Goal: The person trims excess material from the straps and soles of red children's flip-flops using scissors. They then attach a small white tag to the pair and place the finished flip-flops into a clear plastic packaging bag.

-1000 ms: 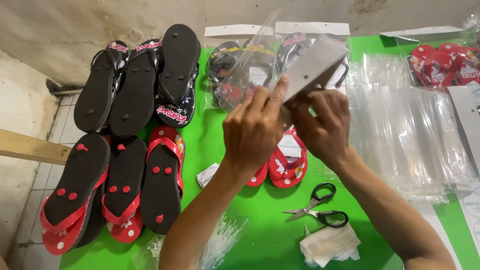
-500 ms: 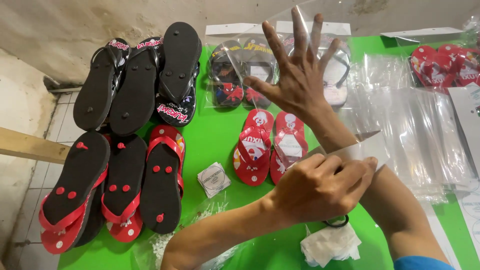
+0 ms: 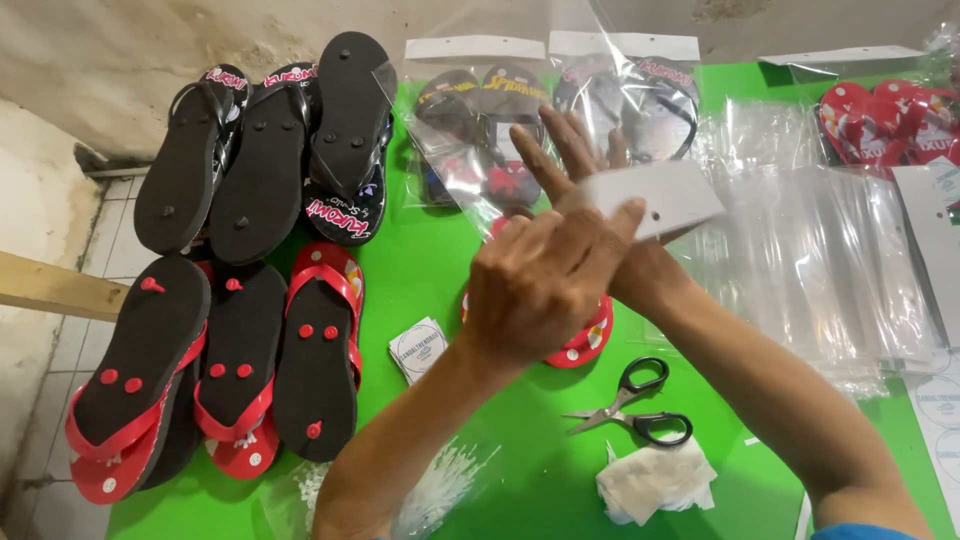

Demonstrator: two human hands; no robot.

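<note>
My right hand (image 3: 572, 150) is stretched out with fingers spread, pushed into a clear plastic bag (image 3: 450, 185) that it holds open above the green table (image 3: 430, 270). My left hand (image 3: 540, 290) crosses over the right wrist and pinches a white card header (image 3: 665, 195) beside the right hand. Under both hands lies a pair of small red sandals (image 3: 585, 345), mostly hidden.
Black and red sandals (image 3: 240, 350) lie soles up at the left, overhanging the table edge. Bagged sandals (image 3: 640, 90) sit at the back, and a stack of clear bags (image 3: 820, 260) at the right. Scissors (image 3: 635, 405), a crumpled tissue (image 3: 650, 480) and a small folded label (image 3: 418, 348) lie near me.
My left hand has lifted the white card from low on the right up over my right wrist. The right hand stays spread inside the bag, a little lower than before.
</note>
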